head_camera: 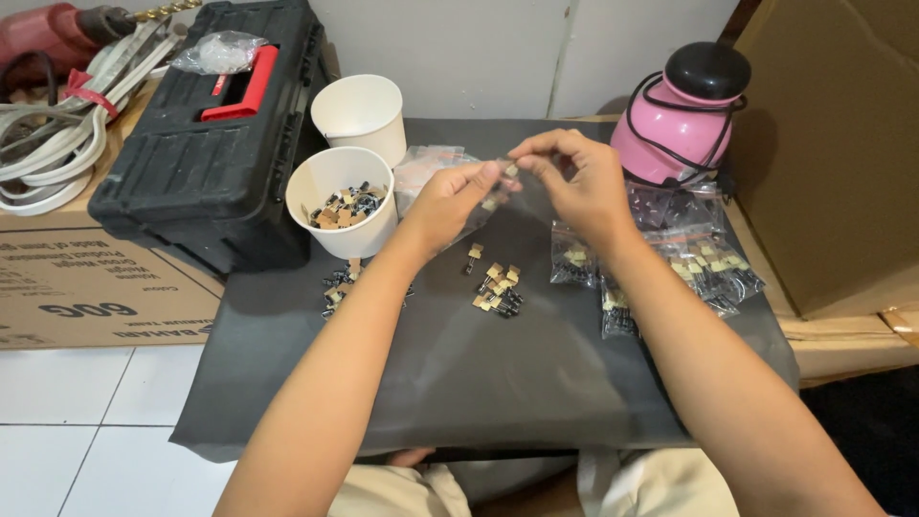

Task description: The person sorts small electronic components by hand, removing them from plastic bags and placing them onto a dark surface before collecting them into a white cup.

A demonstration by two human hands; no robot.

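My left hand (448,203) and my right hand (572,179) meet above a dark grey mat (459,383). Together they pinch a small clear plastic bag (498,188) that holds a few small parts. Below the hands lies a loose pile of small black components with tan tops (496,287). A second little pile (340,284) lies under my left forearm. A white paper cup (343,199) left of my left hand holds several of the same parts.
An empty white cup (359,113) stands behind the filled one. A black toolbox with a red handle (215,134) sits at the left. Filled clear bags (689,263) lie at the right, beside a pink jug with a black lid (682,115). Cardboard boxes flank both sides.
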